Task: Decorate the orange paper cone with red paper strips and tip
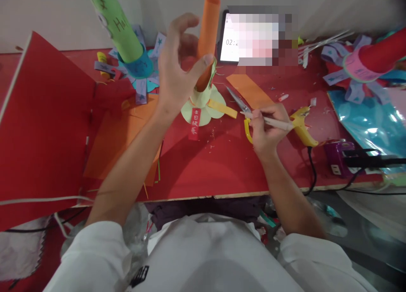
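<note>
An orange paper tube (209, 28) stands in a pale green paper collar with a petal-shaped base (218, 93). My left hand (176, 68) is at the tube, its thumb pressed on the front and some fingers curled behind, partly hidden. From the base hang a red paper strip with white writing (196, 124) and a yellow paper strip (223, 108). Right of it, my right hand (269, 129) is closed around a slim white pen (275, 123), its tip pointing left. Scissors with a yellow handle (248, 131) lie beside and partly under that hand.
A yellow glue gun (303, 125) and a purple power socket block (341, 156) with cables lie right. A tablet (228, 38) leans at the back. Decorated paper tubes, one green (123, 34) and one red (388, 53), stand either side. Orange sheets (111, 144) lie left by a red panel (47, 123).
</note>
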Demonstrator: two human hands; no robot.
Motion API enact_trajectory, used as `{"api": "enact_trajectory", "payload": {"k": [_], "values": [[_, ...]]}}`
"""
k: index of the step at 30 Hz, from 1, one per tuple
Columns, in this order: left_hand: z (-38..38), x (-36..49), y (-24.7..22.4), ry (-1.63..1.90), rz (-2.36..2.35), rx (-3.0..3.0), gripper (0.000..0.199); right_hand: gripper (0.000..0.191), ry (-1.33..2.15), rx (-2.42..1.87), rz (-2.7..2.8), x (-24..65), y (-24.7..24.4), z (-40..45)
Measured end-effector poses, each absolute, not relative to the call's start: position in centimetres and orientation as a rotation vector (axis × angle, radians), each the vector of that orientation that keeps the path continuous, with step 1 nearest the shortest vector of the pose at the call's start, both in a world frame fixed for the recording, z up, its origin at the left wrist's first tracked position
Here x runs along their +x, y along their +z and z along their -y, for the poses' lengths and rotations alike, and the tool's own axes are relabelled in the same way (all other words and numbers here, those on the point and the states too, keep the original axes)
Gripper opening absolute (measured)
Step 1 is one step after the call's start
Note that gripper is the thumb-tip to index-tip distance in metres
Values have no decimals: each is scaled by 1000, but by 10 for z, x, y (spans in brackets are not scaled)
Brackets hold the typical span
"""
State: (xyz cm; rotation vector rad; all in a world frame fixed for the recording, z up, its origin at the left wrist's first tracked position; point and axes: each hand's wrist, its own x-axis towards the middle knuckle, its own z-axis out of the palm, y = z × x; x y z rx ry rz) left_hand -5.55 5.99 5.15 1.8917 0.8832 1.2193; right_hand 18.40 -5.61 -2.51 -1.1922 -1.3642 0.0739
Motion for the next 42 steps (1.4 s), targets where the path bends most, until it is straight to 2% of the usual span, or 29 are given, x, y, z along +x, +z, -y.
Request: {"api": "enact_trajectory", "payload": {"k": [3,6,9,11,16,24,33,37,42], "values": [[-75,-66,58,1416,-584,1846,41,29,2,-1210,1395,184,-24,58],[-80,-81,63,1249,-351,1853,41,32,20,-1256,1396,186,-27,58],[-77,-92,66,1042,-390,1877,53,32,52,-1270,1387,187,-32,56],[-75,-94,67,993,-414,1934,54,30,55,-1253,1395,187,-33,55],[-78,-93,70,971,-430,2099,30,29,62,-1275,1440,182,-28,58],[-66,-91,82,900,-581,2079,37,27,157,-1244,1443,180,-27,59],[-53,-82,93,1031,-748,2107,11,29,164,-1257,1519,174,-18,66],[-51,-83,100,1053,-784,2173,18,28,190,-1218,1534,172,-15,67],[-58,-86,100,1158,-857,2293,43,26,193,-1210,1555,171,-14,68]]}}
